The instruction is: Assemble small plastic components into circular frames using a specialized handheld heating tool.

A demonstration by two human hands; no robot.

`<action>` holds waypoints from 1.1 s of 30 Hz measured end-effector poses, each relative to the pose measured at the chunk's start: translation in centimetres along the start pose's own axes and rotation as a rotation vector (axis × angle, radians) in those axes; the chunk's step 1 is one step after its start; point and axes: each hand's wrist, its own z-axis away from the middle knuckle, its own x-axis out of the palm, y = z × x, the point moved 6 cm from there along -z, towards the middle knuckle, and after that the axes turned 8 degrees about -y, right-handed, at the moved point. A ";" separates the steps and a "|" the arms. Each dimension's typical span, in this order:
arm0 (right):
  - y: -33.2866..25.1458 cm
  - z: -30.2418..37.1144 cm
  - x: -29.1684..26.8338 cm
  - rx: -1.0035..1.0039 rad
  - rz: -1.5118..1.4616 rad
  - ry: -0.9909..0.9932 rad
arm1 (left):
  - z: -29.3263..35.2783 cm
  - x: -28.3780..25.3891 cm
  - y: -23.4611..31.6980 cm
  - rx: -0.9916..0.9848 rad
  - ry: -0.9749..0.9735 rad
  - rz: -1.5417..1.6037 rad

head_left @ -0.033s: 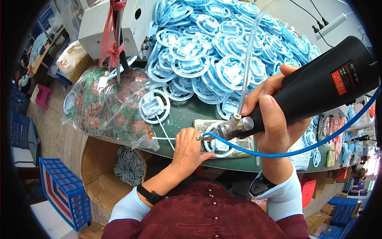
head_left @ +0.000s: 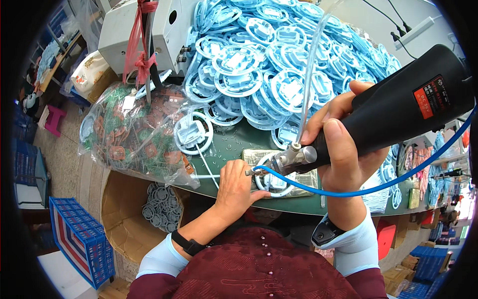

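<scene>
My right hand [head_left: 343,149] grips a black electric screwdriver [head_left: 398,107], tilted with its metal nose pointing down to the left. A clear tube [head_left: 311,74] and a blue hose [head_left: 368,191] join that nose. Below the nose, a pale-blue round plastic part [head_left: 279,185] lies on a worn block [head_left: 304,183]. My left hand [head_left: 234,185] pinches this part's left edge, thumb along the near rim; the screwdriver nose hides some of it. Left of that hand, a similar round part with a long stem [head_left: 193,133] rests on the green table [head_left: 234,142].
A tall heap of blue round plastic parts [head_left: 239,60] covers the table's far side. To its left are a grey machine box [head_left: 134,45] and a clear bag of circuit boards [head_left: 144,129]. Small screws [head_left: 226,149] lie scattered. Under the table edge stands a cardboard box [head_left: 124,219].
</scene>
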 end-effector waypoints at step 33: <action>-0.4 1.3 2.0 -0.166 0.264 -0.079 | 0.7 0.7 -0.8 0.052 0.080 0.047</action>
